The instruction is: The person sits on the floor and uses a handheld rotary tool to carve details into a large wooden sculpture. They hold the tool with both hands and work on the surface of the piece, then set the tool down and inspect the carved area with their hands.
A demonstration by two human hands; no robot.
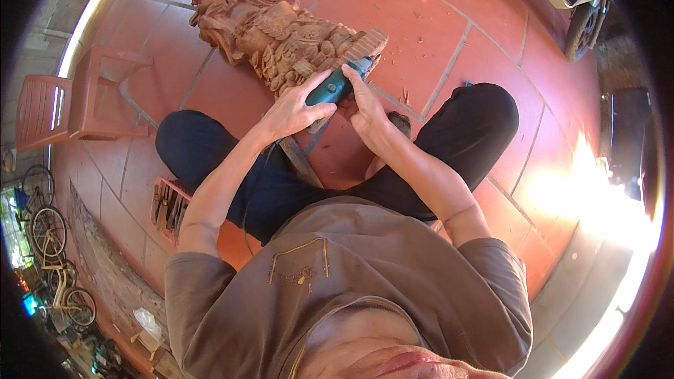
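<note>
A carved wooden statue [277, 35] of reddish-brown wood lies on the tiled floor in front of me, its base end turned towards my hands. My left hand [298, 107] is wrapped round the rear of a green corded grinder [328, 90], thumb along its side. My right hand [363, 104] grips the same grinder from the right, thumb on top near its dark front end. That front end meets the statue's base; the working bit is hidden. The cord runs back from the tool past my left forearm.
A reddish plastic chair [105, 102] stands at the left. Beside my left leg sits a pink basket [160, 200] of narrow tools. Wood chips [405, 95] are scattered on the floor [435, 49]. A long wooden plank [105, 253] and bicycles [49, 231] are farther left; a wheeled vehicle [579, 31] is far right.
</note>
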